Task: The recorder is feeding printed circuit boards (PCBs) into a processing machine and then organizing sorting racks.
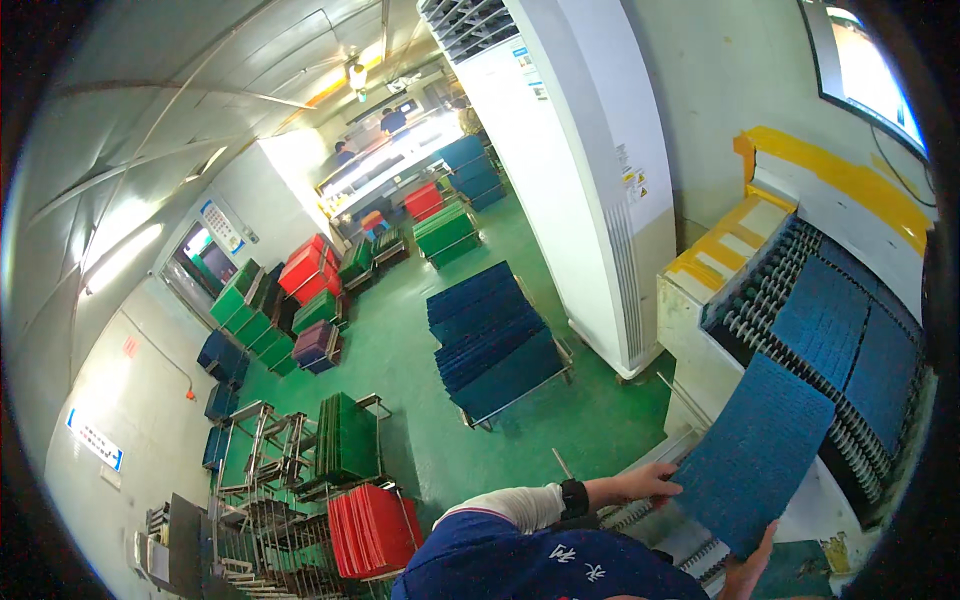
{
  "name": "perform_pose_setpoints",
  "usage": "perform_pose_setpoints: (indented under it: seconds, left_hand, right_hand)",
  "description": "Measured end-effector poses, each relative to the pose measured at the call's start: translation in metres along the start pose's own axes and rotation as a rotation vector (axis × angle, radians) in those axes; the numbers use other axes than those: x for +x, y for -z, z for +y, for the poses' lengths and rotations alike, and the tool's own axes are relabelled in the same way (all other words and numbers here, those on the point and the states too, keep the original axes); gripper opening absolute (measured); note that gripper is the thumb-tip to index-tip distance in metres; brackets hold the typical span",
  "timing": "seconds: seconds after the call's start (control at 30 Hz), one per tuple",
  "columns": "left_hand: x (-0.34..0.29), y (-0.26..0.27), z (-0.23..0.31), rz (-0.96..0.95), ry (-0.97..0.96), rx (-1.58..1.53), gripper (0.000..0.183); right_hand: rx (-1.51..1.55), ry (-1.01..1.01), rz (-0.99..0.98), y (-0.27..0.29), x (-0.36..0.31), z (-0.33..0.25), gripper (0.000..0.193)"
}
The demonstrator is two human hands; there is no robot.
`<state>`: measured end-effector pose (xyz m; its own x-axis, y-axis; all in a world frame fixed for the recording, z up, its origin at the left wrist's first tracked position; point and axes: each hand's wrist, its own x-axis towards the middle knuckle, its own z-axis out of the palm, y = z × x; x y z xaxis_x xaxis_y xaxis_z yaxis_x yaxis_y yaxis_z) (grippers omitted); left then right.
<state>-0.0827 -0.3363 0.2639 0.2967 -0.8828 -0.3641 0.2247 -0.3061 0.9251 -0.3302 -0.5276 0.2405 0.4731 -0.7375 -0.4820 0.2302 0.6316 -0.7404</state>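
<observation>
A flat rectangular blue panel (755, 450), finely patterned like a circuit board, is tilted between my two hands. My left hand (652, 482), a dark watch on its wrist, is closed on the panel's left edge. At the lower right edge, my right hand (750, 568) grips the same panel, its fingers partly hidden behind it. The panel's upper end overlaps the near edge of a roller conveyor (745, 325). More blue panels (825, 305) lie side by side on those rollers, just beyond the held one.
A tall white air-conditioner cabinet (600, 200) stands left of the conveyor. A rack of blue panels (495, 340) sits on the green floor (400, 390). Red panels (370, 530) and green panels (345, 440) stand in metal racks at lower left. People (393, 122) are at the far bench.
</observation>
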Motion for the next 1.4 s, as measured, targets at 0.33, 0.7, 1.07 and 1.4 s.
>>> perform_pose_setpoints:
  seconds: [0.33,0.7,1.07,1.4]
  left_hand:
    - [0.007,0.009,-0.01,-0.015,-0.015,0.0,0.023]
    - [0.005,0.012,-0.012,0.042,0.006,0.022,0.021]
    - [0.016,0.01,-0.033,0.0,0.031,-0.588,0.033]
    - [0.037,0.02,0.001,-0.012,0.105,-0.448,0.034]
  right_hand:
    - [0.137,0.015,-0.194,0.012,0.012,0.004,0.056]
    - [-0.023,0.057,-0.039,-0.005,0.007,-0.008,0.055]
    - [-0.419,0.411,0.132,0.052,0.018,-0.017,0.043]
    - [0.015,0.3,0.135,0.065,-0.01,-0.055,0.043]
